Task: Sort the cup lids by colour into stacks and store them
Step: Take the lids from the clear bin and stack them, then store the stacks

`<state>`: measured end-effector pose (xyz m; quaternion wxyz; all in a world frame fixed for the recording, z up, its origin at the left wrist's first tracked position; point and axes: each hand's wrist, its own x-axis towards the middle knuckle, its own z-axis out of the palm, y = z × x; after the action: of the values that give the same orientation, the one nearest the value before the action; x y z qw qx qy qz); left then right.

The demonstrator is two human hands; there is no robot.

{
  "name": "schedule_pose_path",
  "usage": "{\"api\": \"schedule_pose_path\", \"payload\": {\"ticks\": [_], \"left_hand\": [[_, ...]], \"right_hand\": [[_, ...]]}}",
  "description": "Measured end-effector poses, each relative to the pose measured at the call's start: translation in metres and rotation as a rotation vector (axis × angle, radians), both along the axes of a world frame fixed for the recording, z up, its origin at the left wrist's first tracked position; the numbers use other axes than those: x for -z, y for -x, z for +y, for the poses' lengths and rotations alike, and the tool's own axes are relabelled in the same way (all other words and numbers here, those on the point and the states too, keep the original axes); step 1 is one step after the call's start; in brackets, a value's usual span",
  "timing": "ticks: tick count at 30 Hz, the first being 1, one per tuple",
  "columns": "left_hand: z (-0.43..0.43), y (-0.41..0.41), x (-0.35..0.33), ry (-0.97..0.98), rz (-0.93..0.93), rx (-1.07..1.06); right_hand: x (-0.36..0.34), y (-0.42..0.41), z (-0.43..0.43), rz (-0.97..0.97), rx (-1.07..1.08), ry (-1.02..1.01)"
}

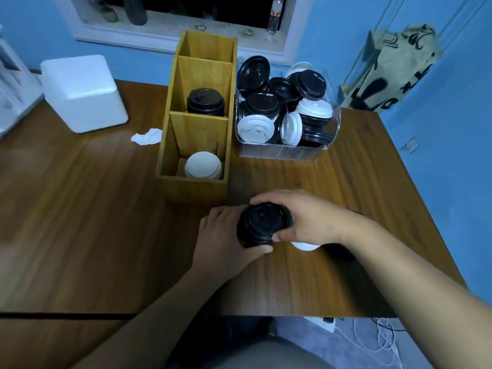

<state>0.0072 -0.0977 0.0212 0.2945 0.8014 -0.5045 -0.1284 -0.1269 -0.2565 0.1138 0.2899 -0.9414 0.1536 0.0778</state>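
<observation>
Both hands hold a stack of black lids (262,223) on the table near its front. My left hand (226,235) wraps the stack's left side and my right hand (303,219) grips its top from the right. Under my right wrist a white lid (306,246) peeks out. A wooden organiser (197,187) stands behind, with a black lid stack (205,102) in its middle compartment and a white lid stack (203,166) in its front one. A clear bin (279,153) to the right holds several loose black and white lids.
A white foam box (82,91) sits at the back left of the wooden table (93,222), with a crumpled tissue (146,137) beside the organiser. A printed bag (394,70) hangs at the right wall. Cables lie on the floor below the front edge.
</observation>
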Motion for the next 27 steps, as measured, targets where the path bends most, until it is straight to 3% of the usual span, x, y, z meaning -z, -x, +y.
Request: {"api": "schedule_pose_path", "payload": {"ticks": [11, 20, 23, 27], "left_hand": [[0.0, 0.001, 0.0, -0.038, 0.087, 0.007], [0.002, 0.001, 0.002, -0.006, 0.019, 0.025], [0.003, 0.001, 0.004, 0.022, 0.02, 0.014], [0.002, 0.001, 0.003, 0.006, 0.012, 0.0]], "right_hand": [[0.023, -0.006, 0.015, 0.016, 0.016, 0.046], [0.022, -0.012, 0.016, 0.021, 0.012, 0.095], [0.009, -0.013, 0.003, -0.155, 0.089, -0.008], [-0.007, -0.028, -0.037, -0.398, 0.343, 0.082]]}}
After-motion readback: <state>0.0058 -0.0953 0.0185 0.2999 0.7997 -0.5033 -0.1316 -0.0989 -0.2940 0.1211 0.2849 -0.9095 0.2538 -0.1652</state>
